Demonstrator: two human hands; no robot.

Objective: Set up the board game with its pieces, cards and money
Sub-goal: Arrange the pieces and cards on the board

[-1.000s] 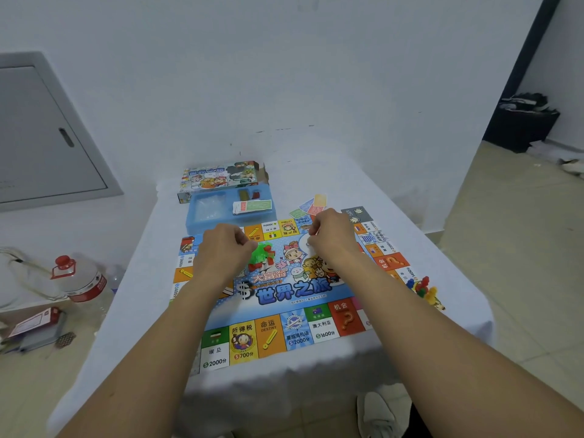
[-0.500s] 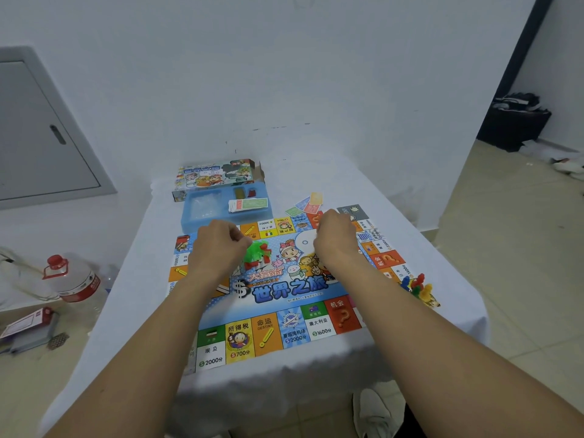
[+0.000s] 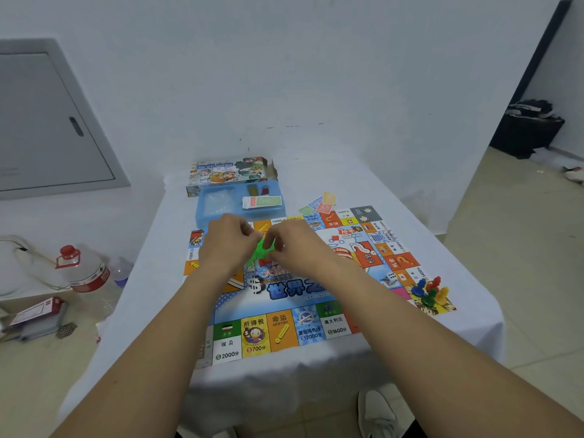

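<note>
Both hands, left hand (image 3: 226,245) and right hand (image 3: 295,248), are pinching a cluster of green plastic pieces (image 3: 261,248) above the game board (image 3: 284,311) centre, where a sudden snap is likely scattering pieces off the board.

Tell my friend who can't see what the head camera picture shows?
Both hands, left hand and right hand, pinch green plastic pieces over a colourful game board on a white-clothed table.
</note>
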